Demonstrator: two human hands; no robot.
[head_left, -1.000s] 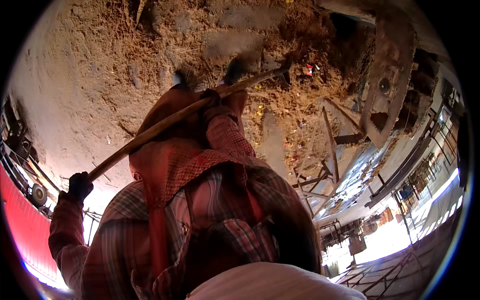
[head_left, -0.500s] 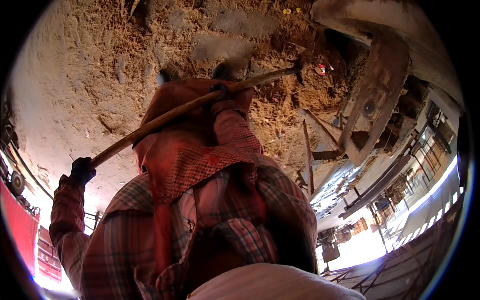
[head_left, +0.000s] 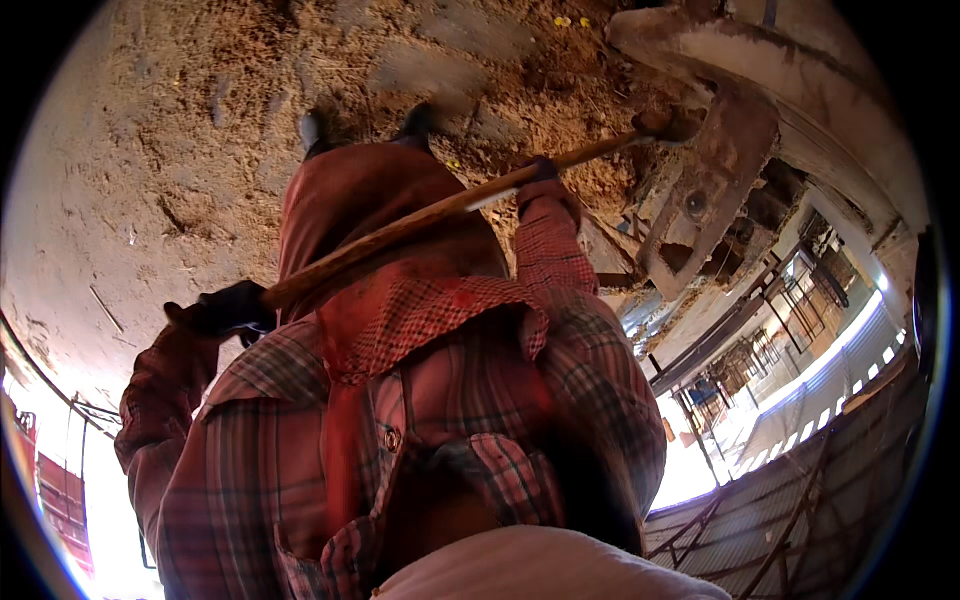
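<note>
A long-handled tool (head_left: pixel 400 232) slants across in front of my body, from lower left to upper right. Its handle is pale brown wood. The brown head (head_left: pixel 676 126) is at the far right, beside a rusty metal part; its exact kind cannot be made out. Near the handle's lower left end, my left hand (head_left: pixel 228 308), in a dark glove, is closed round the wood. My right hand (head_left: pixel 538 170), gloved too, grips the shaft nearer the head. Beneath the handle hangs a reddish apron-like cloth (head_left: pixel 385 190) over my plaid shirt.
Loose brown soil (head_left: pixel 560 120) and straw-like bits cover the ground around my dark boots (head_left: pixel 315 130). A rusty metal frame (head_left: pixel 715 180) with a round hole stands at right, below a thick curved beam (head_left: pixel 690 45). A corrugated roof (head_left: pixel 780 510) shows at lower right.
The tool has shifted to the right and its head now lies nearer the rusty frame. Both hands moved rightward with it, my right arm stretching out farther.
</note>
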